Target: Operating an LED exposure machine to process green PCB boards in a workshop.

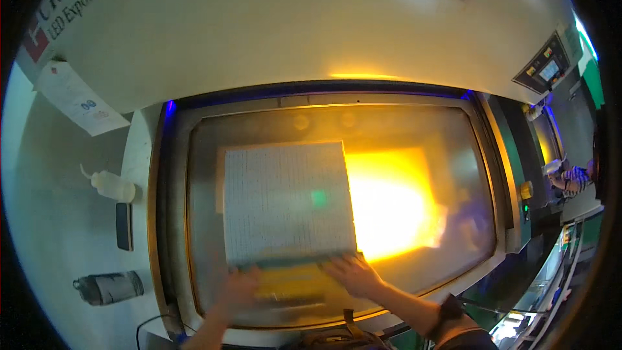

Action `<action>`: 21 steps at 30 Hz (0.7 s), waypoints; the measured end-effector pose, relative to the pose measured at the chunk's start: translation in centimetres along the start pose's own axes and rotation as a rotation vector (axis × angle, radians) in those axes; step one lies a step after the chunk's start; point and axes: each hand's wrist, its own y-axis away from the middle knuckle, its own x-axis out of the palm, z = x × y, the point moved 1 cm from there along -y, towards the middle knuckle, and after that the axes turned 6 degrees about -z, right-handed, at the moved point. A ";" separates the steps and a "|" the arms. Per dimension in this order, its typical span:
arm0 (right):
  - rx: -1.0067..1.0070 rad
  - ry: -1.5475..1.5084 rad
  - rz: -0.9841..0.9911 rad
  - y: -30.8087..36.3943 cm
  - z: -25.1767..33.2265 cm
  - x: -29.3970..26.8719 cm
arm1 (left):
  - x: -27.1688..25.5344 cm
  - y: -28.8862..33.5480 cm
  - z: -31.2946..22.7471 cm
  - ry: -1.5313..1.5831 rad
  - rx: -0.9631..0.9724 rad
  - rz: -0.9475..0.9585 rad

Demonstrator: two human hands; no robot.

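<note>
A pale, finely patterned rectangular panel (285,201) is on the framed bed (466,220) of a large machine. Its far edge is sharp, while a dark green strip along its near edge is smeared by motion. At the near right corner my right hand (353,275) has its fingers closed on the panel's edge. Close to the near left corner is my left hand (240,288), too blurred to show its fingers clearly. Yellow shows on the bed between both hands. Under the panel's left side, the border of another flat piece peeks out.
Bright yellow light glares right of the panel. Along the left ledge are a white squeeze bottle (113,186), a phone (124,227) and a dark-capped clear bottle (109,288). The machine's cream hood (311,32) overhangs the far side. A person's striped sleeve (573,180) appears far right.
</note>
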 end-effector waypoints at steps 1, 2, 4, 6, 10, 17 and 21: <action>0.003 -0.108 0.052 5.7 1.9 0.8 | 6.9 2.0 -3.0 0.016 0.091 -0.241; 0.010 -0.216 0.112 9.9 3.0 1.7 | 8.6 3.0 -5.6 0.016 0.096 -0.246; 0.030 -0.229 0.074 11.5 3.8 2.0 | 10.1 5.5 -8.5 -0.005 0.068 -0.342; 0.067 -0.327 0.018 11.9 4.2 1.5 | 9.4 6.3 -8.3 0.032 0.052 -0.309; 0.113 -0.218 -0.102 14.9 4.1 4.5 | 9.0 7.2 -12.4 0.009 0.014 -0.341; 0.192 -0.221 -0.370 10.4 -6.9 2.7 | 2.2 -2.8 -13.6 -0.141 0.006 -0.682; 0.232 0.062 -0.385 -2.5 -20.9 2.3 | -13.7 -15.1 -9.0 -0.053 -0.040 -0.704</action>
